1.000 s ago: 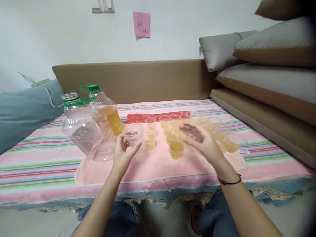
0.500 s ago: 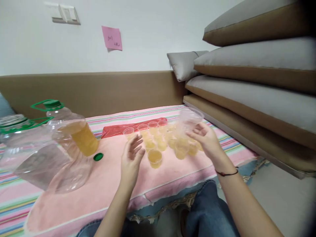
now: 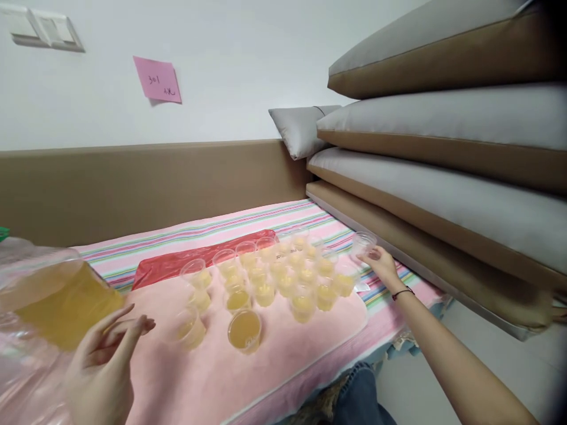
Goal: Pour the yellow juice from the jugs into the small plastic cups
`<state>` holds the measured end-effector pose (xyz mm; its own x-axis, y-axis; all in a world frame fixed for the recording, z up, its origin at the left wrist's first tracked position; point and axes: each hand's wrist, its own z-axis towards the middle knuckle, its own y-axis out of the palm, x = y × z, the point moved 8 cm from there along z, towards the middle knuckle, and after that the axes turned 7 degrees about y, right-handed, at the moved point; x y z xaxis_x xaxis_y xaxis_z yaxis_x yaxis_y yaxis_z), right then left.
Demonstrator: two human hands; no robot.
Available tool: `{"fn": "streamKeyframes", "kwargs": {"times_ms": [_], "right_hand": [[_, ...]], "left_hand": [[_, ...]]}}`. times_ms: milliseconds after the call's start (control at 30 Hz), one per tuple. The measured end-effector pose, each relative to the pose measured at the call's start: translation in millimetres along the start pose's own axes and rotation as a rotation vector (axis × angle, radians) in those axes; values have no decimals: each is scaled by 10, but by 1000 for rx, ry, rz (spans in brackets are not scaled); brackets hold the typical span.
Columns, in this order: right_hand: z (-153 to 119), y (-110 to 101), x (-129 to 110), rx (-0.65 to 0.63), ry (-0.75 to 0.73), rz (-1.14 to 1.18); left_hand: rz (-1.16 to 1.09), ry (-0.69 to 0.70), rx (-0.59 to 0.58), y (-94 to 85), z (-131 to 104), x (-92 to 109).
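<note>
Several clear plastic cups of yellow liquid stand in rows on a pink cloth. My right hand holds a clear cup by its side at the right of the rows, over the striped cover. Nothing shows between the parted fingers of my left hand, raised at the lower left. Beside it is a large clear bottle with yellow liquid inside, cut off by the left edge. A red plastic sheet lies behind the cups.
Stacked grey and brown cushions rise at the right, with a grey pillow behind them. A brown backrest runs along the wall. A pink note and white switches are on the wall.
The view has turned right and closer. My right hand has moved the clear cup down to the right of the rows. My left hand has shifted left, near the bottle.
</note>
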<state>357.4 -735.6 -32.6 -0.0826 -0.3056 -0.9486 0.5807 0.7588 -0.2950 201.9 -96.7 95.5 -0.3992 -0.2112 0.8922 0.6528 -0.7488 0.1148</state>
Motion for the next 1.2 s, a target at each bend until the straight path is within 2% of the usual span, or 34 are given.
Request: {"fn": "streamKeyframes", "kwargs": {"times_ms": [200, 367, 467, 533, 667, 767, 1000, 1100, 1200], "right_hand": [[-15, 71, 129, 19, -30, -7], [-85, -34, 9, 47, -33, 53], [-261, -194, -86, 77, -29, 113], [-467, -243, -120, 40, -29, 166], [-953, -81, -133, -159, -31, 266], [-1171, 116, -146, -249, -27, 313], [-1203, 384, -248, -296, -7, 391], [-1229, 397, -265, -289, 3, 408], [-1255, 332, -288, -241, 5, 429]], "left_hand": [[97, 12, -8, 56, -6, 16], [50, 17, 5, 79, -17, 63], [12, 7, 20, 43, 15, 34], [-24, 9, 45, 6, 35, 19], [-85, 39, 32, -11, 39, 22], [-108, 57, 9, -26, 23, 19], [-103, 58, 2, -119, 39, -9], [-112, 57, 8, -105, 40, -15], [-126, 90, -32, 19, -35, 26]]}}
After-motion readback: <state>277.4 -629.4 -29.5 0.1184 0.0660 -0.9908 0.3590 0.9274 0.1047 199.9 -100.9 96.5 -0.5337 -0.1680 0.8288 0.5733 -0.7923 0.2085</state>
